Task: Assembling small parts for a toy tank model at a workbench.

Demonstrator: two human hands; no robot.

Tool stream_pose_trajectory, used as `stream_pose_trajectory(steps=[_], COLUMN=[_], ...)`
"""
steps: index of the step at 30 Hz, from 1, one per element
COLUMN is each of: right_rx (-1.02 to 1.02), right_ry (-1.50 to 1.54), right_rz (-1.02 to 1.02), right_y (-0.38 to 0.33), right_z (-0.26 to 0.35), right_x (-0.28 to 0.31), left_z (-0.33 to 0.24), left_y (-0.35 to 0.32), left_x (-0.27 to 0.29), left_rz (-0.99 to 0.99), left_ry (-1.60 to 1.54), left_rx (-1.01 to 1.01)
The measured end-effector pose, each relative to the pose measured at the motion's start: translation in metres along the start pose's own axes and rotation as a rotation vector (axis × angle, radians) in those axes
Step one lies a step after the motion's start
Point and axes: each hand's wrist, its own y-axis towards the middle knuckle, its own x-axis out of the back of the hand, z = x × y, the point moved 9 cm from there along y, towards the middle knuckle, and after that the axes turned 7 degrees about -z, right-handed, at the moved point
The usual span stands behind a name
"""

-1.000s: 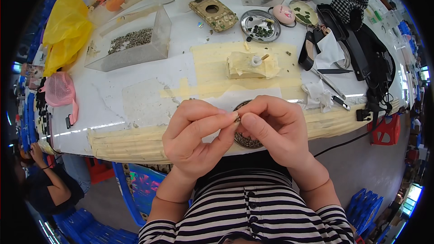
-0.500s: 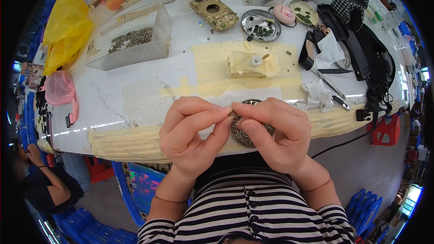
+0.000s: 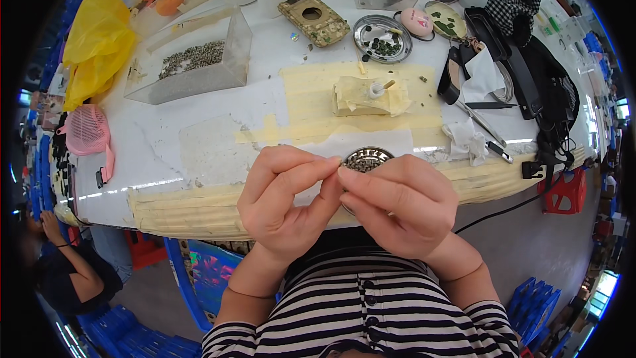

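Observation:
Above the table's front edge, my left hand (image 3: 286,200) and my right hand (image 3: 402,204) meet with fingertips pinched together. Something tiny seems to sit between them, too small and too covered to name. Partly hidden under my right hand is a round metal dish (image 3: 369,152) with a patterned rim, holding many small grey-brown pieces (image 3: 362,164). Farther off stands a block wrapped in cream tape (image 3: 358,104), with a small white cup (image 3: 376,89) and a thin stick on top.
At the left stand a clear box of small pieces (image 3: 189,89), a yellow bag (image 3: 99,40) and a pink mesh pouch (image 3: 87,130). Toward the back lie a camouflage case (image 3: 324,30) and a metal dish of dark green pieces (image 3: 360,46). Tweezers (image 3: 482,121) rest at right.
My right hand has turned, its thumb drawing in under the fingers, and moved slightly down. More of the dish's far rim shows. My left hand has shifted slightly right.

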Motion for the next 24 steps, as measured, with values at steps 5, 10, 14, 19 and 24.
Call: stream_pose_trajectory(steps=[5, 10, 14, 19, 24], right_rx=[-0.004, -0.244, -0.645, -0.782, -0.016], right_ry=[-0.029, 0.164, 0.515, 0.610, 0.022], right_rz=[0.013, 0.052, 0.084, 0.044, -0.009], right_y=[0.000, -0.003, -0.020, -0.026, 0.001], right_z=[0.003, -0.019, -0.041, -0.047, 0.001], right_x=[-0.004, -0.005, -0.017, -0.019, 0.003], left_z=[0.005, 0.003, -0.005, -0.006, -0.003], left_y=[-0.001, -0.001, 0.001, -0.001, -0.001], left_x=[0.003, 0.003, 0.000, -0.001, -0.002], left_rz=[-0.018, -0.009, 0.044, 0.037, 0.019], left_ry=[0.001, -0.058, -0.098, -0.040, 0.011], left_rx=[0.025, 0.010, -0.048, -0.060, -0.018])
